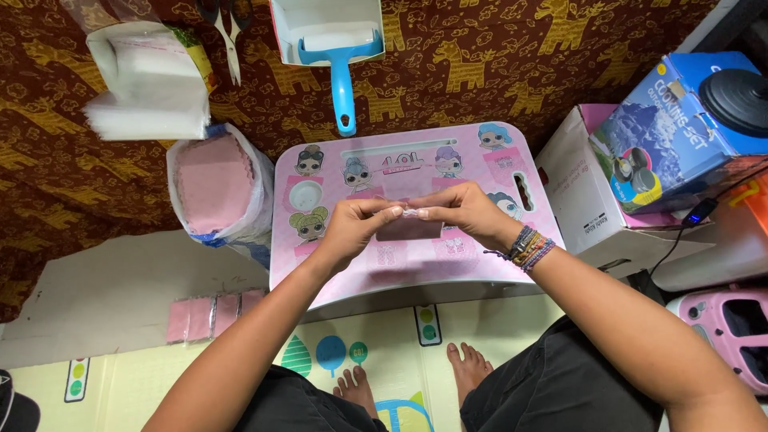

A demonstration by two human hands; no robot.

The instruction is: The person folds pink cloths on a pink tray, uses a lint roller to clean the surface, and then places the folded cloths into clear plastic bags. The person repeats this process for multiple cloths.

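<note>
My left hand (352, 226) and my right hand (462, 210) meet over a small pink lap table (512, 256) printed with cartoon dolls. Together they pinch the top edge of a clear plastic sleeve holding a pink cloth piece (408, 226), which hangs flat just above the tabletop. Beaded bracelets ring my right wrist.
A plastic bag of pink cloth pieces (214, 186) stands left of the table, with a stack of clear sleeves (148, 88) behind it. Packed pink pieces (212, 314) lie on the floor at left. A blue lint roller (342, 76), scissors (228, 36) and boxes (640, 160) surround the table.
</note>
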